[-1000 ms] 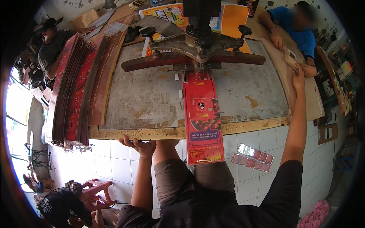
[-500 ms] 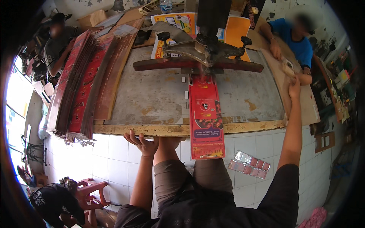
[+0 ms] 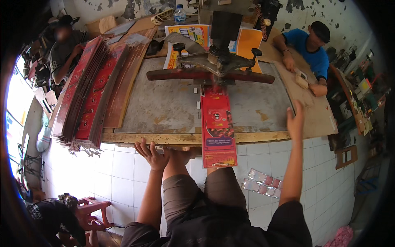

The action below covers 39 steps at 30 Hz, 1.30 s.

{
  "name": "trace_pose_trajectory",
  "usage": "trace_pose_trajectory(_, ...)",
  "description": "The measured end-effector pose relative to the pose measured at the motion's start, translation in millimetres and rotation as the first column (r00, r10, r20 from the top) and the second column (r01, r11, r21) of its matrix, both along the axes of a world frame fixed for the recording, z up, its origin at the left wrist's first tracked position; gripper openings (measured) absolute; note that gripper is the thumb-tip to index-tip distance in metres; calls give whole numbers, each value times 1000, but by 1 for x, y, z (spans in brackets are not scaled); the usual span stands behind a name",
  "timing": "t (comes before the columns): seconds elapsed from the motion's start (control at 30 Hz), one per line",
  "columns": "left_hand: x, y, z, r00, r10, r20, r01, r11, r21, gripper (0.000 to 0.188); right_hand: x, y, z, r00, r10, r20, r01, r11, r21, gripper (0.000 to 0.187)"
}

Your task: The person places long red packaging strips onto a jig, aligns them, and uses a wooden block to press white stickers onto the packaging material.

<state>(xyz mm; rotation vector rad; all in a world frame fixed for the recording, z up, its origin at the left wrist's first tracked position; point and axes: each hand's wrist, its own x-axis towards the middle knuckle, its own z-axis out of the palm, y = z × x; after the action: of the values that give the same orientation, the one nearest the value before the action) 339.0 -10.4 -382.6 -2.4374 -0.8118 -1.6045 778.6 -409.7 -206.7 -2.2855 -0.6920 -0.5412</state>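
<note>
A long red printed card strip (image 3: pixel 217 119) lies under the dark metal press head (image 3: pixel 212 70), its near end hanging over the table's front edge. At that wooden edge, left of the strip, my left hand (image 3: pixel 153 156) rests with fingers spread and nothing in it. My right hand (image 3: pixel 296 121) is raised over the right side of the grey board (image 3: pixel 164 99), fingers stretched out and holding nothing visible. Beyond it, a small tan block-like object with a dark top (image 3: pixel 302 80) sits by the hands of a person in blue (image 3: pixel 306 45).
Stacked red printed strips (image 3: pixel 80 90) lie on the table's left side. Behind the press are colourful printed sheets (image 3: pixel 249 41) and a water bottle (image 3: pixel 180 14). Silvery packets (image 3: pixel 263 183) lie on the tiled floor. A red stool (image 3: pixel 92 212) and other people are at the left.
My right hand has drawn back from the tan object near the person in blue, toward me and left. My left hand stays at the edge. The view has shifted slightly.
</note>
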Motion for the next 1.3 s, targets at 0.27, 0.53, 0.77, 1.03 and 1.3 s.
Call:
trace_pose_trajectory(0.27, 8, -6, 9, 1000, -20, 14, 20, 1000, -23, 62, -155, 63, -40, 938, 113, 326, -111, 993, -26, 30)
trace_pose_trajectory(0.53, 3, -19, 21, 998, -56, 8, 56, 991, -118, 58, -164, 68, -70, 933, 52, 356, -100, 988, 116, 37)
trace_pose_trajectory(0.77, -1, -21, 29, 995, -100, -4, 99, 987, -130, 66, -174, 54, -64, 951, 139, 276, -150, 989, 20, 42)
trace_pose_trajectory(1.03, -5, -25, 34, 992, -125, -13, 121, 981, -150, 66, -184, 53, -71, 962, 130, 241, -140, 990, 24, 50)
trace_pose_trajectory(1.3, -5, -26, 38, 990, -142, -10, 139, 980, -143, 69, -183, 52, -68, 960, 140, 243, -149, 989, 18, 48)
